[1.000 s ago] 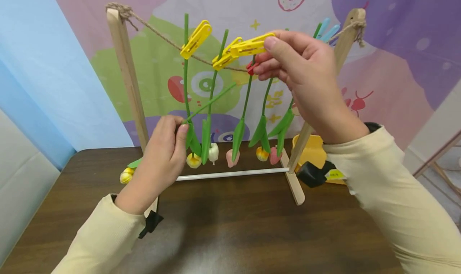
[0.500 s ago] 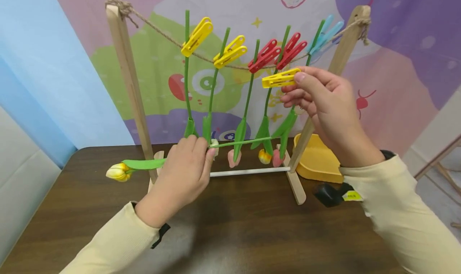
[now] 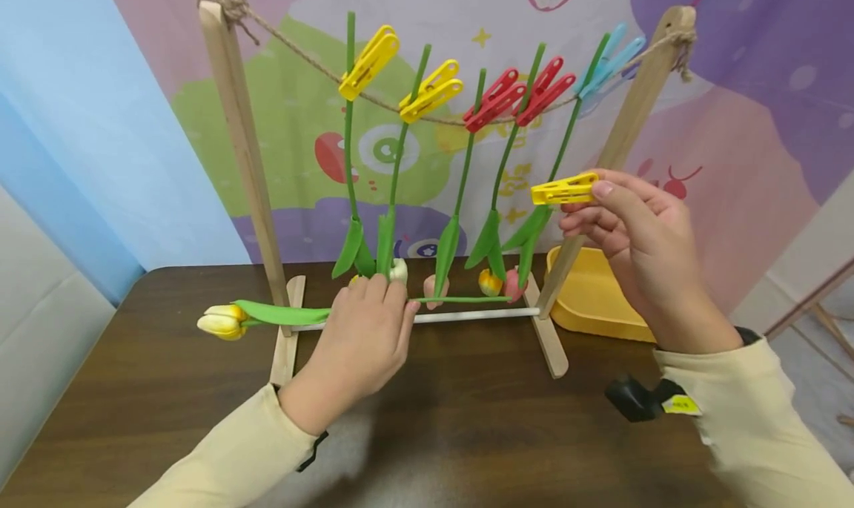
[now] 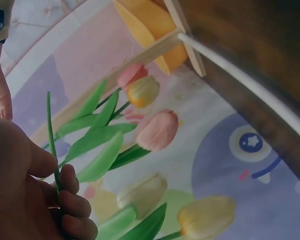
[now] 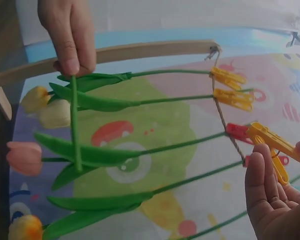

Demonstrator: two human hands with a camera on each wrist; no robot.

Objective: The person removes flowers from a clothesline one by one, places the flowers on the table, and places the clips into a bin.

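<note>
My left hand (image 3: pixel 363 337) grips the green stem of a yellow-and-white artificial tulip (image 3: pixel 222 322), which lies level across the front of the rack, blossom to the left. In the left wrist view its stem (image 4: pixel 50 127) passes between thumb and curled fingers. My right hand (image 3: pixel 643 248) pinches a yellow clothespin (image 3: pixel 565 189) by its handle end, in front of the right post. Behind the hands, several tulips hang upside down from a twine line (image 3: pixel 303 63), held by yellow clothespins (image 3: pixel 432 93), red clothespins (image 3: pixel 494 101) and a light-blue clothespin (image 3: pixel 607 64).
The wooden rack has a left post (image 3: pixel 243 144), a right post (image 3: pixel 623 122) and a low white bar (image 3: pixel 474 315). A yellow tray (image 3: pixel 597 293) sits behind the right post on the dark wooden table (image 3: pixel 454 426). A cartoon-print cloth (image 3: pixel 747 107) hangs behind.
The left hand has moved right and down, turning the held tulip from slanted to level. The right hand has moved right and down, away from the line, with the yellow clothespin.
</note>
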